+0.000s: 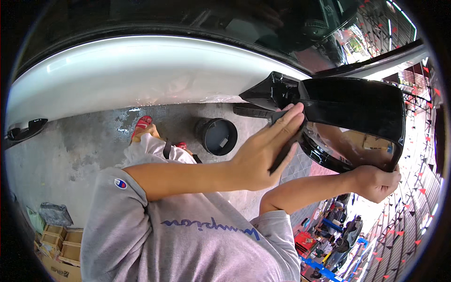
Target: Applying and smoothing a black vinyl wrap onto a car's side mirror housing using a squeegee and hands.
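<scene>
Head view: the black side mirror (354, 101) juts across the upper right of the frame. The left hand (265, 148) reaches toward it with fingers straight and close together, tips at its inner end (a dark flat piece (284, 152) shows beside the thumb; whether it is grasped, I cannot tell). The right hand (376, 182) curls its fingers at the mirror's lower right corner, its exact hold hidden. Leftward stretch the white car door (141, 70) and, near centre, a black bucket (203, 132).
</scene>
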A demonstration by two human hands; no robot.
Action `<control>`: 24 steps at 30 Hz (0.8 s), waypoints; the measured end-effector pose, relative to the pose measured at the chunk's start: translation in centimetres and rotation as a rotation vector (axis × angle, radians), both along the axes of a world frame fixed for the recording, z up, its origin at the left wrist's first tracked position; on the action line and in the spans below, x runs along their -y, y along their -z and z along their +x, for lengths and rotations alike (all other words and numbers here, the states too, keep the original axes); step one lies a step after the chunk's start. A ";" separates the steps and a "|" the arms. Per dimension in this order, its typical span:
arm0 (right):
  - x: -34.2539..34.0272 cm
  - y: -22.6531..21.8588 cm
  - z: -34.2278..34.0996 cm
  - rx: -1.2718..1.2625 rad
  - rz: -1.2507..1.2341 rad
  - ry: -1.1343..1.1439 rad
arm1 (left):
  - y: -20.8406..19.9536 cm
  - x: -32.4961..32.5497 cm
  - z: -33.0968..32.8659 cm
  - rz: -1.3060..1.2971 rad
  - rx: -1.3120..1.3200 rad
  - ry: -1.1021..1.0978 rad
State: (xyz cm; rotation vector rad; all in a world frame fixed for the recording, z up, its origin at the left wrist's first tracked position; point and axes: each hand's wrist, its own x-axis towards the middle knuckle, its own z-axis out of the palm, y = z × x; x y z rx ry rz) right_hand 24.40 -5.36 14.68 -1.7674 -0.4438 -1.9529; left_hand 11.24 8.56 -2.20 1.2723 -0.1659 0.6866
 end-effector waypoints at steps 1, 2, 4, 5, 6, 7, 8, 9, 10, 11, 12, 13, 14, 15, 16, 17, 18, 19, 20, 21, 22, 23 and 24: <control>0.1 0.0 -0.1 -0.009 -0.005 -0.034 | 0.2 -0.3 0.1 -0.124 0.020 0.082; 0.2 0.0 -0.1 -0.005 -0.004 -0.030 | 0.5 -0.6 0.0 -0.063 0.036 0.064; 0.0 0.2 0.0 -0.017 -0.030 -0.036 | 0.9 -0.9 0.0 0.007 0.044 0.039; -0.2 0.2 0.0 -0.014 -0.027 -0.031 | 0.9 -1.0 0.1 0.072 0.048 0.008; -0.3 0.2 -0.3 -0.024 -0.019 -0.028 | 0.9 -1.2 0.4 0.072 0.046 0.007; -0.4 0.2 -0.4 -0.035 -0.012 -0.026 | 0.9 -1.6 1.0 0.104 0.069 0.003; -0.4 0.3 -0.5 -0.038 -0.013 -0.027 | 1.0 -1.8 1.2 0.136 0.091 -0.001; -0.2 0.2 -0.1 -0.019 -0.002 -0.019 | 1.3 -1.8 1.1 0.136 0.094 0.000; -0.1 0.1 0.1 0.000 0.009 -0.011 | 2.0 -1.9 0.5 0.198 0.080 0.002; 0.0 0.0 0.3 0.003 0.009 -0.010 | 2.3 -1.8 0.1 0.260 0.065 0.004; 0.0 0.0 0.0 0.013 -0.015 -0.006 | 2.0 -1.7 -0.2 0.219 0.069 -0.002; -0.1 0.0 -0.1 0.023 -0.040 -0.002 | 1.9 -2.0 0.3 0.221 0.067 0.002; -0.3 0.1 -0.3 0.020 -0.039 0.002 | 1.9 -2.4 1.2 0.219 0.084 -0.006; -0.2 0.0 -0.2 0.001 -0.012 0.016 | 1.4 -2.5 1.8 0.216 0.105 -0.014; 0.0 -0.1 -0.3 -0.018 0.015 0.030 | 1.2 -2.8 1.5 0.219 0.071 0.063; 0.3 -0.2 -0.3 -0.017 0.016 0.035 | 1.4 -2.3 1.0 0.220 0.073 0.068; -0.1 0.1 -0.2 0.002 0.010 0.017 | 1.7 -2.3 0.5 0.223 0.068 0.046; -0.3 0.3 -0.2 0.021 0.005 0.000 | 1.9 -2.4 0.4 0.227 0.063 0.024; -0.5 0.2 0.0 0.003 0.024 -0.002 | 1.9 -2.3 0.9 0.198 0.061 0.016; -0.6 0.1 -0.2 -0.001 0.022 0.000 | 1.6 -2.0 0.9 0.196 0.058 0.018; -0.9 0.1 -0.4 -0.009 0.036 0.019 | 1.4 -1.9 1.0 0.194 0.055 0.004; -1.0 0.1 -0.6 -0.017 0.051 0.038 | 1.3 -1.7 1.0 0.191 0.052 -0.009; -0.9 0.1 -0.5 -0.007 0.055 0.042 | 1.6 -2.3 1.1 0.254 0.071 -0.015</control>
